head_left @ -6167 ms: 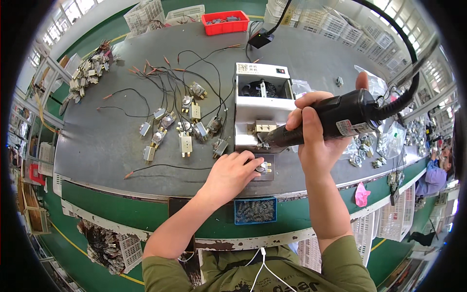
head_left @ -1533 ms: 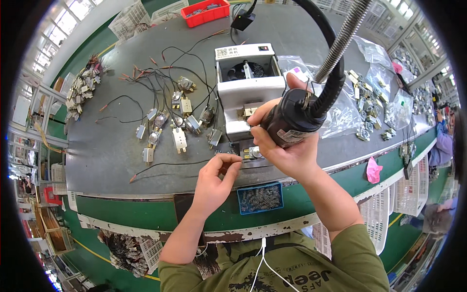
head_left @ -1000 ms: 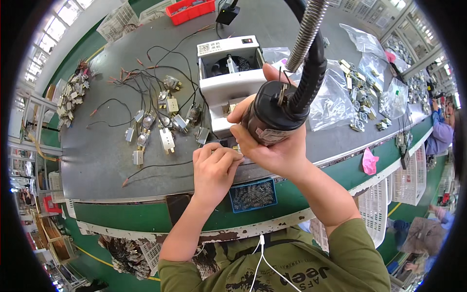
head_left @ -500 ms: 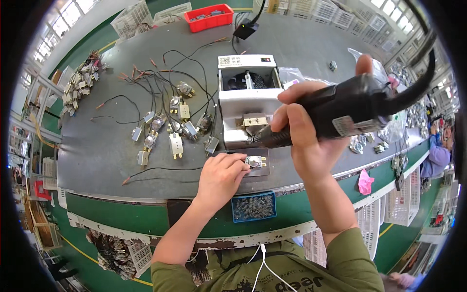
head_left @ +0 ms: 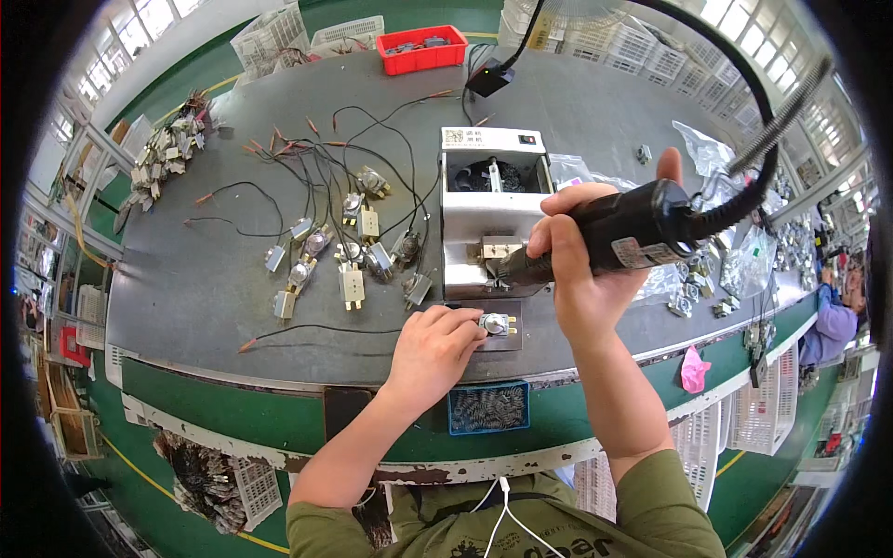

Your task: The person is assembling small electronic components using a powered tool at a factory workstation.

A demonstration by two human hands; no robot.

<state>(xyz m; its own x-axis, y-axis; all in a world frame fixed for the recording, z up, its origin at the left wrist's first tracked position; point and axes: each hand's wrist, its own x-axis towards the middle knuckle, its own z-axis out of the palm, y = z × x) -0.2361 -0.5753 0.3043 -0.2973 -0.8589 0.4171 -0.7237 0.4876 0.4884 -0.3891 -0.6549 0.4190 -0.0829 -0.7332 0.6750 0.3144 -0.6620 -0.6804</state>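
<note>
My right hand (head_left: 592,279) is wrapped round a black electric screwdriver (head_left: 619,228). Its tip points down and left, against the front of a white and metal screw feeder (head_left: 465,209), by a small brass-coloured block (head_left: 500,247). On a small metal plate (head_left: 514,341) in front of the feeder, the closed fingers of my left hand (head_left: 430,352) hold a thermostat-like switch (head_left: 497,325) with a round metal top and brass prongs. A black wire (head_left: 316,326) runs left from under that hand. The fingers hide part of the switch.
Several similar wired switches (head_left: 351,284) lie left of the feeder. A blue tray (head_left: 451,414) of small springs sits at the front edge. Farther back are a red bin (head_left: 419,63) and a black power adapter (head_left: 490,78). Bagged parts (head_left: 749,263) and a pink scrap (head_left: 694,369) lie right.
The whole view has shifted, so the bench appears farther right and slightly lower. The screwdriver leans a little differently, with its tip still at the feeder. My left hand keeps hold of the switch.
</note>
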